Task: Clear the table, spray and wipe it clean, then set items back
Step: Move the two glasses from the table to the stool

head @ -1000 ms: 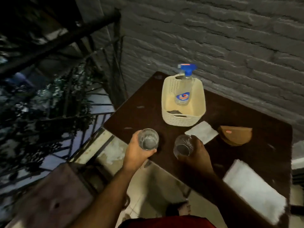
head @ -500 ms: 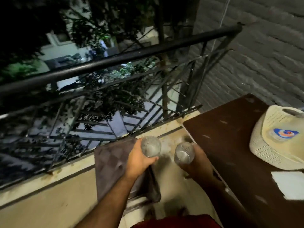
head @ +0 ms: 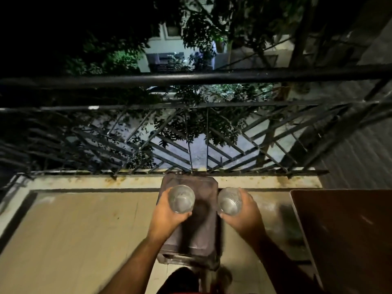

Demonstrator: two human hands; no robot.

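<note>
Left hand (head: 167,215) grips 1 glass (head: 182,198); right hand (head: 244,217) grips a second glass (head: 230,201), both above the stool (head: 191,230), worktop (head: 343,230) at 3 o'clock. Advise lowering both upright, apart, centred on the seat.

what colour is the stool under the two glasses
Dark grey-brown stool, seen in the head view, the only one.

I find no legible text, label, brand, number or sign anywhere in view. The two glasses, one in my left hand (head: 167,217) and one in my right hand (head: 244,217), carry no print that I can make out (both are clear and plain). The stool (head: 197,236), the bench (head: 343,230) and the railing (head: 191,78) show no markings either.
</note>
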